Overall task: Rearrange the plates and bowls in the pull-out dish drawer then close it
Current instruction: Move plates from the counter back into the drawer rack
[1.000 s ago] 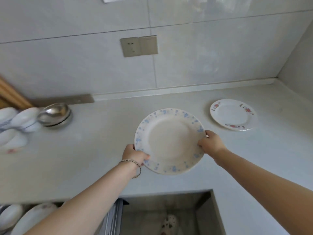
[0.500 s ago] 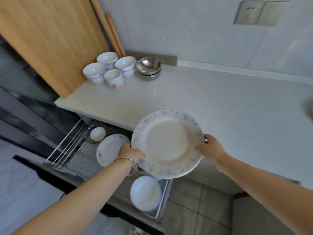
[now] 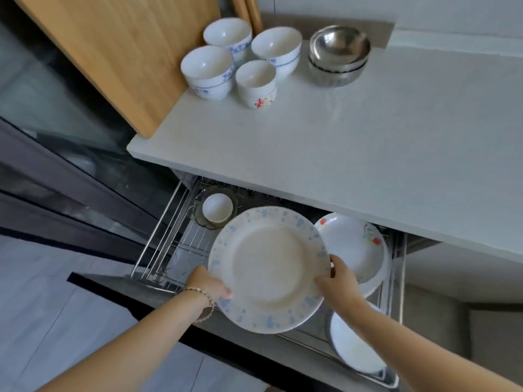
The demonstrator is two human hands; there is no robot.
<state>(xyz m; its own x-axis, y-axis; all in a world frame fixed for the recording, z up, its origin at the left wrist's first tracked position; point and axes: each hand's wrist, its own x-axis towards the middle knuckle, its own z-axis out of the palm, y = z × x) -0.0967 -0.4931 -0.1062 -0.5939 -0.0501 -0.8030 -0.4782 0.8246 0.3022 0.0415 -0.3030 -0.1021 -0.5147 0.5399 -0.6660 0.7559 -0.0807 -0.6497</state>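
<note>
I hold a large white plate with a blue flower rim (image 3: 268, 267) flat over the open pull-out wire dish drawer (image 3: 158, 250). My left hand (image 3: 210, 284) grips its left edge and my right hand (image 3: 338, 281) grips its right edge. In the drawer, a white plate with red flowers (image 3: 356, 244) leans at the right, a small white cup (image 3: 217, 208) sits on a dark glass dish at the back left, and a white bowl (image 3: 351, 349) lies at the front right. The plate hides the drawer's middle.
On the white counter (image 3: 368, 142) above the drawer stand several white bowls (image 3: 209, 69) and stacked steel bowls (image 3: 338, 53). A wooden board (image 3: 121, 52) leans at the left. Grey floor tiles (image 3: 42, 306) lie in front of the drawer.
Both hands have carried the blue-rimmed plate from over the counter leftward and down, so it now hangs low over the open drawer. My view has turned down to the drawer.
</note>
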